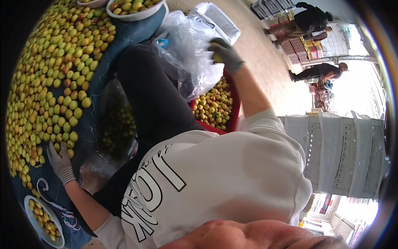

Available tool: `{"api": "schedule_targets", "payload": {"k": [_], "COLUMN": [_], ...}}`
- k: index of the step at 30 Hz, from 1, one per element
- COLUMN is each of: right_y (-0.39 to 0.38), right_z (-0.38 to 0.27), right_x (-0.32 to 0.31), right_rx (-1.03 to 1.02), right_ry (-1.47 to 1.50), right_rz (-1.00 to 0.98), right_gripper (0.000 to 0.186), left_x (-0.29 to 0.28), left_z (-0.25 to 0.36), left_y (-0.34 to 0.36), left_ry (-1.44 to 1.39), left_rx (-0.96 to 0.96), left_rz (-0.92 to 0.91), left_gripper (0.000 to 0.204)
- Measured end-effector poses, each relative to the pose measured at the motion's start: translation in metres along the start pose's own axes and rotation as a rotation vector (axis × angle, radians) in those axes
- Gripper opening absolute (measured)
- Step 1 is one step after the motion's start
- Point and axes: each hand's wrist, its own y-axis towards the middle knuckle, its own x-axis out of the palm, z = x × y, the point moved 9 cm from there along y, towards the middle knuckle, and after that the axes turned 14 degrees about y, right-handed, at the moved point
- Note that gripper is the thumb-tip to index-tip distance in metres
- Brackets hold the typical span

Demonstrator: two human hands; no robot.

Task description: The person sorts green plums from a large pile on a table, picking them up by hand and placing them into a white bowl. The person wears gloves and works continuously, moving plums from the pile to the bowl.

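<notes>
My left hand (pixel 61 162), in a grey striped glove, rests at the edge of a broad spread of small round yellow-green fruits (pixel 54 108), some blushed reddish. Its fingers are spread against the nearest fruits. On the right, my right hand (pixel 226 54), in a dark grey glove, is raised over a clear plastic bag (pixel 188 54) and a red crate. Its fingers curl around a yellow-green fruit (pixel 216 57), partly hidden by the glove. More fruits (pixel 213 106) lie in the red crate (pixel 237 99) below that forearm.
White bowls of fruit stand at the top (pixel 139 15) and lower left (pixel 58 226). Between my legs, a clear bag (pixel 118 124) holds darker-looking fruits. A braided cord (pixel 54 201) lies on the blue cloth (pixel 85 137). Beyond are people (pixel 309 20), stacked crates (pixel 296 47) and grey containers (pixel 336 155).
</notes>
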Motion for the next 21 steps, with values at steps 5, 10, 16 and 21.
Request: {"api": "schedule_targets", "payload": {"k": [5, 10, 16, 21], "right_y": [-0.052, 0.035, 0.063, 0.068], "right_z": [0.007, 0.006, -0.025, 0.009], "right_x": [-0.223, -0.023, 0.288, 0.473], "right_rx": [-0.27, -0.314, -0.649, -0.922], "right_ry": [-0.029, 0.154, -0.371, -0.88], "right_rz": [0.595, 0.172, -0.477, -0.716], "right_gripper": [0.023, 0.02, 0.022, 0.033], "left_x": [0.032, -0.012, -0.03, -0.019], "left_z": [0.008, 0.032, 0.037, 0.036], "left_y": [0.005, -0.004, -0.009, -0.003], "left_ry": [0.028, -0.022, -0.024, -0.025], "left_rx": [0.107, 0.235, 0.045, -0.06], "left_rz": [-0.032, 0.098, -0.094, -0.2], "left_gripper": [0.067, 0.057, 0.07, 0.076]}}
